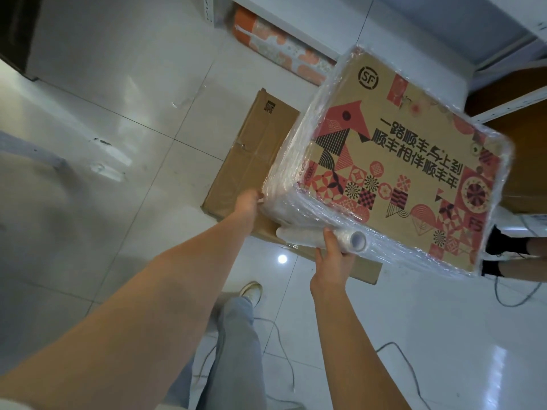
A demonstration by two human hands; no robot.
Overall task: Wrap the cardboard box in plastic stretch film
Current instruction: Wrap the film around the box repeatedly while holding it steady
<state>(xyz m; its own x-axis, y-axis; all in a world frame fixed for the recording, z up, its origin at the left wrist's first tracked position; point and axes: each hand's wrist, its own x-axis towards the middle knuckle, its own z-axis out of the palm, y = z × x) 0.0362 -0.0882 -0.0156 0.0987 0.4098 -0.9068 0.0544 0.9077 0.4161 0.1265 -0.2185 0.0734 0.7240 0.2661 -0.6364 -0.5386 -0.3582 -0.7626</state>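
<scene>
- The cardboard box (393, 161) is held up off the floor, its printed face toward the camera, over a flattened carton (251, 161) lying on the tiles.
- Stretch film (284, 161) already covers the left side and the near edge in several cloudy layers; the printed face looks thinly covered, if at all.
- The left hand (248, 201) presses against the box's lower left corner; its fingers are hidden behind the corner, so I cannot tell their state.
- The right hand (333, 261) has its fingers clamped around the film roll (322, 236), which lies tight along the near edge.
- To do this pass well, I judge the roll should stay close to the surface, pulled taut, each turn overlapping the last.
- The left hand should steady the corner so the box does not twist.
</scene>
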